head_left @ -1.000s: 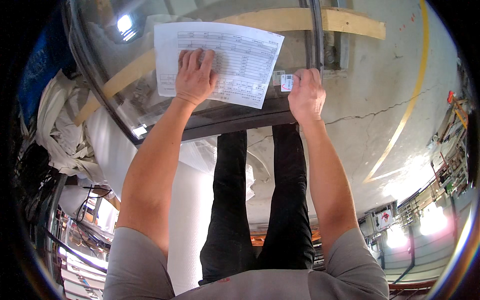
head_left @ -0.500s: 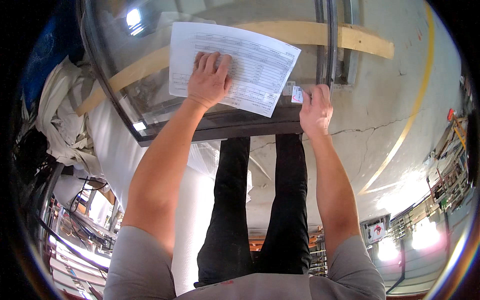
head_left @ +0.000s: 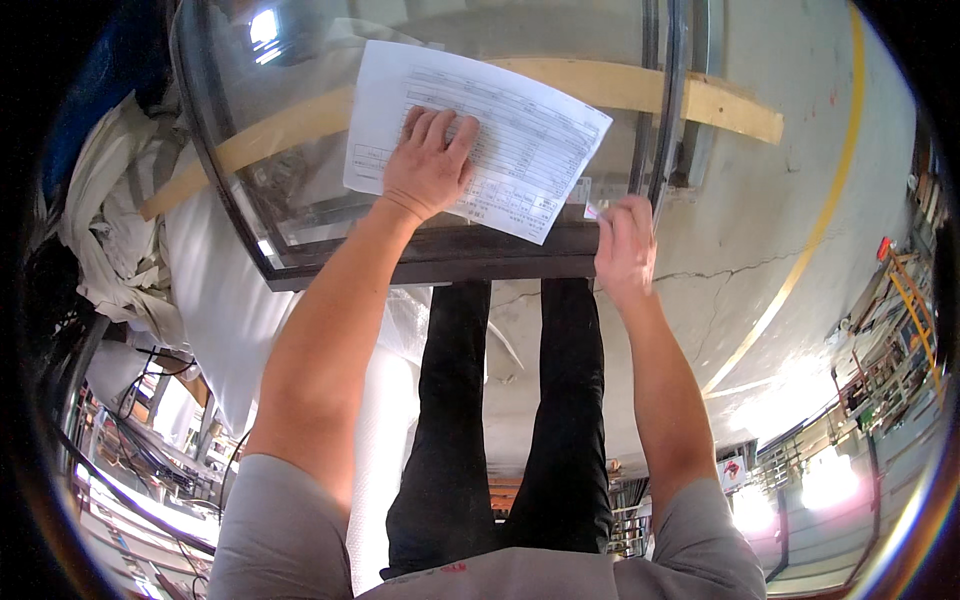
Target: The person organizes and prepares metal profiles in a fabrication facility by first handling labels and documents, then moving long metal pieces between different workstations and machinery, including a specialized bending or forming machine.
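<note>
A printed white paper sheet (head_left: 540, 150) lies tilted on the glass of a dark-framed window panel (head_left: 500, 268). My left hand (head_left: 432, 165) rests on the sheet with its fingers spread, holding nothing. At the panel's near right corner, my right hand (head_left: 627, 250) is closed in a pinch on a small white label (head_left: 592, 211). Only a narrow part of the label shows beside the fingertips. Another small pale sticker, partly covered by the sheet's edge, is just beyond it on the panel.
A wooden board (head_left: 735, 112) runs under the panel and sticks out at its right. Crumpled pale sheeting (head_left: 125, 220) lies at the left, near a white foam roll (head_left: 385, 440). A yellow line (head_left: 835, 215) marks the cracked concrete floor. Cluttered racks line the right rim.
The label in my right hand has turned, so less of its face shows. That hand has dropped slightly toward me. My left hand stays on the sheet while the view has shifted a little.
</note>
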### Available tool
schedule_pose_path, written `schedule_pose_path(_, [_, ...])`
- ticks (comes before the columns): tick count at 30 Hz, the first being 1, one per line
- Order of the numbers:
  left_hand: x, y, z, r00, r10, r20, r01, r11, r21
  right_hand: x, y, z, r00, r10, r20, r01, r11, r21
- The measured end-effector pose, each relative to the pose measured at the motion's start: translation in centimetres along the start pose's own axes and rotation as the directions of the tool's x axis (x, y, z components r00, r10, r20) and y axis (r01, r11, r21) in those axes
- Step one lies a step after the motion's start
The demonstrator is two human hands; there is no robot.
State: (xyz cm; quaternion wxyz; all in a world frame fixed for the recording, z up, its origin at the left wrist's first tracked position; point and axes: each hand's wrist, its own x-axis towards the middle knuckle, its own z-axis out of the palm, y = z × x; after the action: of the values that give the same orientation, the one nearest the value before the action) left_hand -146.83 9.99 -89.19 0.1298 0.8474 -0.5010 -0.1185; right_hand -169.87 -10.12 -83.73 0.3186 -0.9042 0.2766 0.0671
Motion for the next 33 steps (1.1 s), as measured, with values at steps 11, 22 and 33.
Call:
schedule_pose_path(11, [0.0,-0.5,0.1,0.998,0.034,-0.047,-0.035,0.999,-0.035,13.8,-8.4,1.4,0.951,-0.033,-0.306,0.108,0.967,0.229])
schedule_pose_path(22, [-0.8,-0.9,-0.3,0.999,0.032,-0.036,-0.036,0.992,-0.122,17.7,-9.0,4.1,0.952,0.117,-0.284,-0.168,0.973,-0.161])
schedule_pose_path(33, [0.5,0.1,-0.5,1.0,0.012,-0.024,-0.015,0.991,-0.136,20.8,-7.8,0.6,0.908,0.248,-0.338,-0.349,0.894,-0.28])
